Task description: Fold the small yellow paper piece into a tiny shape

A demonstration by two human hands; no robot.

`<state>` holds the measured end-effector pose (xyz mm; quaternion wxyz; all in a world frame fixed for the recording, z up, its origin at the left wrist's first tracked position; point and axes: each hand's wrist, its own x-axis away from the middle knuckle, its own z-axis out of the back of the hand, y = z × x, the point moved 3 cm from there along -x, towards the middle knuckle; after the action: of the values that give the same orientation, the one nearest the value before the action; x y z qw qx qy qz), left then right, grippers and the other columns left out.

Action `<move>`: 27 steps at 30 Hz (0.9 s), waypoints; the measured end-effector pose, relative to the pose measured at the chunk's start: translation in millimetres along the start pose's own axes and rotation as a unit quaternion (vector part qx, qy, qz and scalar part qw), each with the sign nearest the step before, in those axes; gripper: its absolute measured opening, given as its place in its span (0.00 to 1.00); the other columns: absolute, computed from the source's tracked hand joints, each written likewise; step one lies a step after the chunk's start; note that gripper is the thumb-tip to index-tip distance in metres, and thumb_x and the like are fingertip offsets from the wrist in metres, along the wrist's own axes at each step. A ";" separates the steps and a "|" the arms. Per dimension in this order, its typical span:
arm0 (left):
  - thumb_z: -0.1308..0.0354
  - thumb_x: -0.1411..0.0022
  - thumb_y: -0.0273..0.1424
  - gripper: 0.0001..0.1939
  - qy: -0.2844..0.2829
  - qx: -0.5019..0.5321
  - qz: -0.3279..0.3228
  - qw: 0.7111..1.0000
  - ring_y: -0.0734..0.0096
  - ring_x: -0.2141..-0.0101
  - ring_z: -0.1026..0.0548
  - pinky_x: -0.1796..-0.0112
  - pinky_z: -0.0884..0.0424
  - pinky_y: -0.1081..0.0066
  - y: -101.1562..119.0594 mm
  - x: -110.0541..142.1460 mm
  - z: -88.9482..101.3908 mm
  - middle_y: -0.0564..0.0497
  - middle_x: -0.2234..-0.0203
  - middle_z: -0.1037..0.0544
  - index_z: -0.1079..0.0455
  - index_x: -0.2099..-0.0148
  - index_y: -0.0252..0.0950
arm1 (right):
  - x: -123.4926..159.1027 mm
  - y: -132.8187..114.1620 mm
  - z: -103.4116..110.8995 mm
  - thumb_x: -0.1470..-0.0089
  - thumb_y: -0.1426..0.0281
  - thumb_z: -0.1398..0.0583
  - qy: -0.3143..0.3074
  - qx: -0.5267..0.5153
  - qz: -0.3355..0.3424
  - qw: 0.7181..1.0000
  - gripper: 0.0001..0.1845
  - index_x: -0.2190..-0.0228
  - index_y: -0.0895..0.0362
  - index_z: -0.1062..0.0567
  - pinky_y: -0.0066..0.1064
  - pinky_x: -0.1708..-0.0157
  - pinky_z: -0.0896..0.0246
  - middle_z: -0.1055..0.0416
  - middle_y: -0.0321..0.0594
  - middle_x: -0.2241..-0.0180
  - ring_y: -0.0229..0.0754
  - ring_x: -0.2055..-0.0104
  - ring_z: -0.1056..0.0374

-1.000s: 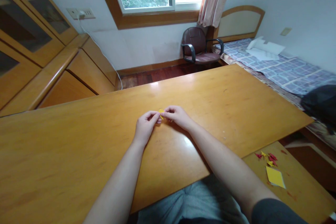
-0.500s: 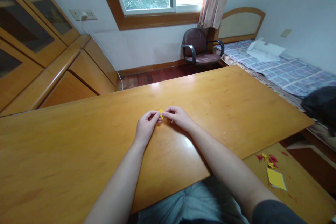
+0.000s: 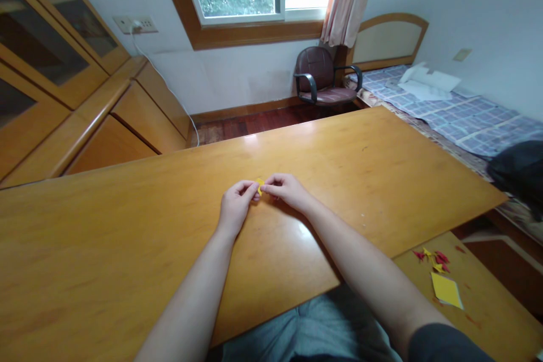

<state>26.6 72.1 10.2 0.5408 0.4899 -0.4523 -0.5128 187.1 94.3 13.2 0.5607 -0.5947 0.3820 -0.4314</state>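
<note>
Paper (image 3: 260, 186), small and yellow, is between my fingertips over the wooden tabletop (image 3: 169, 249), roughly midway between its far and near edges; whether it touches the wood, I can't tell. My left hand (image 3: 233, 206) and right hand (image 3: 291, 189) are nearly closed, thumb and forefinger pinching either side, the other fingers curled under. Since the piece is so small and my fingertips hide much of it, I think an uneven pull could tear it, and pressing where I can't see could crease it off line; a loosened pinch might let it slip. My forearms converge from the near edge, the left one steep, the right one slanting in more flatly past the near corner, both wrists low. Beyond that corner, on the lower side table (image 3: 492, 300), lie red and yellow folded pieces (image 3: 441, 258) and a yellow paper square (image 3: 446, 289); my right elbow, swung outward, might brush them.
</note>
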 end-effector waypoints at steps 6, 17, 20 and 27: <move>0.36 0.44 0.42 0.14 -0.003 0.007 0.004 1.000 0.72 0.74 0.27 0.69 0.30 0.74 0.5 0.0 -0.6 0.53 0.77 0.24 0.24 0.67 0.34 | -1.1 1.9 -1.3 0.54 0.58 0.34 0.007 0.008 0.014 1.000 0.17 0.72 0.60 0.26 0.26 0.74 0.45 0.32 0.32 0.78 0.34 0.76 0.39; 0.36 0.44 0.43 0.15 -0.008 0.014 0.009 1.000 0.73 0.75 0.27 0.70 0.31 0.74 -5.3 -2.0 0.4 0.52 0.78 0.24 0.24 0.67 0.34 | 0.9 2.3 -2.4 0.51 0.65 0.35 0.024 0.021 0.097 0.995 0.10 0.66 0.56 0.25 0.28 0.67 0.39 0.28 0.34 0.72 0.36 0.70 0.32; 0.36 0.43 0.43 0.15 -0.005 0.003 0.004 1.000 0.73 0.76 0.27 0.70 0.31 0.74 -4.0 -1.7 0.3 0.53 0.78 0.24 0.24 0.67 0.34 | -1.4 3.1 -1.2 0.50 0.65 0.36 0.034 0.024 0.109 0.993 0.08 0.68 0.57 0.24 0.29 0.66 0.38 0.27 0.35 0.71 0.36 0.70 0.32; 0.37 0.43 0.44 0.16 -0.002 -0.030 -0.002 1.000 0.73 0.76 0.28 0.70 0.32 0.74 -1.1 -0.3 -0.9 0.54 0.79 0.25 0.25 0.68 0.35 | -2.3 4.0 -0.8 0.51 0.65 0.35 0.047 0.043 0.105 0.992 0.08 0.70 0.58 0.23 0.30 0.64 0.38 0.26 0.36 0.71 0.37 0.69 0.31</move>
<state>27.4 72.5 8.9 0.5538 0.4733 -0.4366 -0.5280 185.6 95.8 9.0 0.6092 -0.5054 0.4497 -0.4138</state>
